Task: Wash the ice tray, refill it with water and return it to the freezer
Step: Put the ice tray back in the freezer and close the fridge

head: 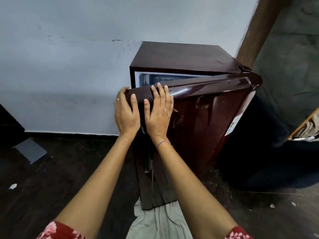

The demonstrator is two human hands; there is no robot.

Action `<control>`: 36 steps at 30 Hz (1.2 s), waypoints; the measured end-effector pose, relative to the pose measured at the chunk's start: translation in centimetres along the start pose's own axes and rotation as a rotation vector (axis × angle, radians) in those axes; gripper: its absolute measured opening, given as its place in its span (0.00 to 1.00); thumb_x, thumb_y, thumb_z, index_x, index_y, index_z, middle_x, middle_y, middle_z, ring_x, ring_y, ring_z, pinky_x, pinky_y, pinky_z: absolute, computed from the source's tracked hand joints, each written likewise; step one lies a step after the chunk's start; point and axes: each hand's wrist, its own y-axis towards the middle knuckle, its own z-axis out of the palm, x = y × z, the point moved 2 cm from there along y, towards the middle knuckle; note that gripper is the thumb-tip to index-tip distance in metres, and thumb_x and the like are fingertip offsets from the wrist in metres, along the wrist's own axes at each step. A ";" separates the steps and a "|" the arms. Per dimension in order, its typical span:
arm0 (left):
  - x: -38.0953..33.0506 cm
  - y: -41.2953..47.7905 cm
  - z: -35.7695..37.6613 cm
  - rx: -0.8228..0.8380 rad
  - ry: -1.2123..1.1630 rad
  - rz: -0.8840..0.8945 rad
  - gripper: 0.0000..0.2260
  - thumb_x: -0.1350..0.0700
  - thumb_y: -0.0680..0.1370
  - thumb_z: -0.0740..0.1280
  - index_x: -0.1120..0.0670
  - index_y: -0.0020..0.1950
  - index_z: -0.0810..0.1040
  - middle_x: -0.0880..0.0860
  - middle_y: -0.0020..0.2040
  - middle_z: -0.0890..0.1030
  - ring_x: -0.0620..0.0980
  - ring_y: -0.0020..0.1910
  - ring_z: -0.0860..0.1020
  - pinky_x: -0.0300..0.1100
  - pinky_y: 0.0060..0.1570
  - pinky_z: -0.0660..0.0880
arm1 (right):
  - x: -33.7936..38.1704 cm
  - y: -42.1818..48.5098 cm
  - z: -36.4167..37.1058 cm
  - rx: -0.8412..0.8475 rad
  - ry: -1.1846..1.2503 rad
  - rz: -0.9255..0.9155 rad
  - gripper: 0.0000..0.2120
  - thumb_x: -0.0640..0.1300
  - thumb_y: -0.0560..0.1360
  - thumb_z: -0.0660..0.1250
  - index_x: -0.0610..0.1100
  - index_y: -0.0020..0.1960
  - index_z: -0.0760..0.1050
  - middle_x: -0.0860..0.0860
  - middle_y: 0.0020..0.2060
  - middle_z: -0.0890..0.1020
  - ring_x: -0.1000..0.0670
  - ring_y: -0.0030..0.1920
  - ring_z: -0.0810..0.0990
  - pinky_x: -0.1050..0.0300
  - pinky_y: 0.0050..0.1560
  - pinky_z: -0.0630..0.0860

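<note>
A small maroon fridge (179,56) stands against a pale wall. Its door (207,118) is partly ajar, hinged on the right. Through the gap at the top I see the freezer compartment (165,78), with something pale inside that I cannot make out. My left hand (126,112) wraps around the door's free top corner, fingers over its edge. My right hand (159,111) lies flat against the door's front near the top, fingers spread. No ice tray is clearly in view.
A dark floor with small scraps of paper (13,186) spreads left and right. A brown post (255,30) leans behind the fridge. A grey cloth (160,221) lies by the door's lower edge. Dark furniture (8,128) sits at far left.
</note>
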 end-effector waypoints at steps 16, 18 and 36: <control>10.7 0.8 5.9 0.275 -0.084 -0.351 0.19 0.44 0.79 0.58 0.59 0.55 0.76 0.54 0.52 0.76 0.52 0.48 0.77 0.43 0.48 0.73 | -7.7 -4.8 12.2 0.632 0.352 0.457 0.19 0.42 0.78 0.63 0.37 0.67 0.67 0.44 0.61 0.72 0.47 0.64 0.70 0.52 0.67 0.68; 11.7 1.8 6.2 0.339 -0.121 -0.304 0.20 0.47 0.79 0.59 0.64 0.56 0.76 0.56 0.49 0.76 0.57 0.48 0.77 0.45 0.48 0.73 | -8.4 -3.8 12.7 0.667 0.382 0.453 0.18 0.43 0.78 0.64 0.37 0.65 0.70 0.44 0.57 0.74 0.47 0.60 0.73 0.52 0.63 0.71; 15.5 4.1 7.2 0.822 -0.407 -0.257 0.11 0.58 0.75 0.67 0.56 0.57 0.78 0.53 0.51 0.84 0.46 0.52 0.82 0.39 0.54 0.77 | -11.4 -6.2 15.2 0.778 0.359 0.390 0.19 0.50 0.79 0.62 0.42 0.65 0.71 0.46 0.55 0.81 0.51 0.56 0.80 0.54 0.58 0.76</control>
